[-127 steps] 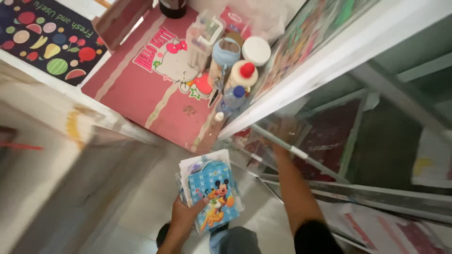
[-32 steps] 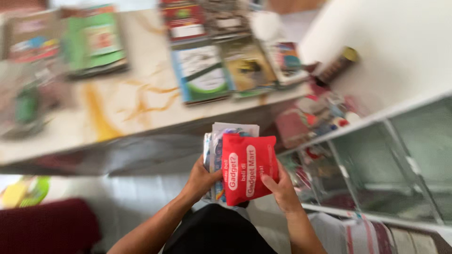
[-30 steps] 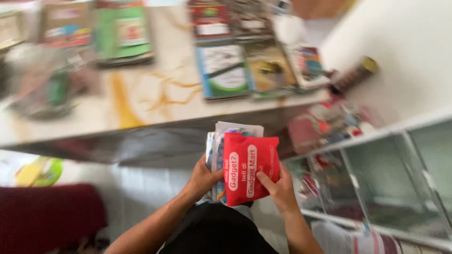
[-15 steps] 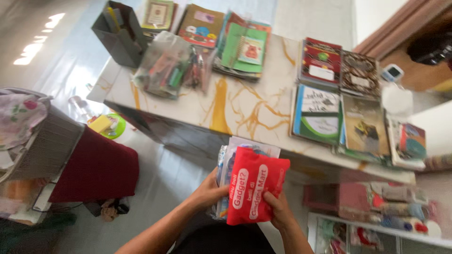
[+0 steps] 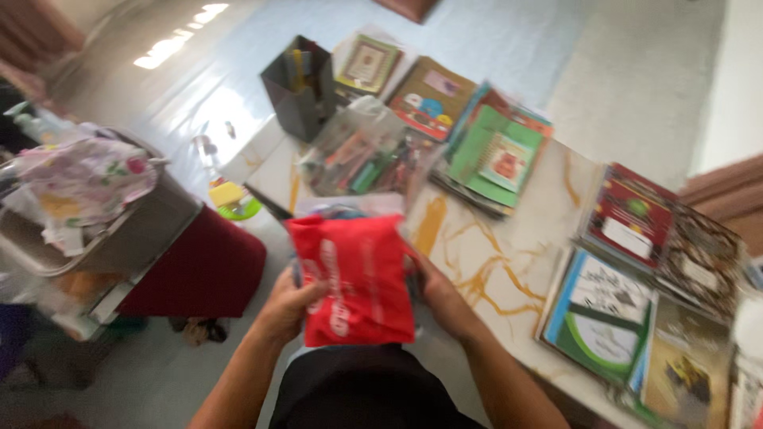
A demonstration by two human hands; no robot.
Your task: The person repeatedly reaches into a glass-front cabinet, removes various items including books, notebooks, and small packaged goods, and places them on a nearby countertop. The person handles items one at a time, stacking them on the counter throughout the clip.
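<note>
both hands, left hand [image 5: 288, 304] and right hand [image 5: 441, 295], clasp red pouch [image 5: 354, 278]

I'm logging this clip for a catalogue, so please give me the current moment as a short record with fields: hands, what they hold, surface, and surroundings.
left hand: left hand grips the left edge of the red pouch
right hand: right hand grips its right edge
held item: soft red pouch with white print, held upright in front of the body, more flat items stacked behind it
surface: marbled white table with yellow veins
on table: green booklet, clear bag of pens, dark pen holder
left side: dark red stool
image quality: blurred
</note>
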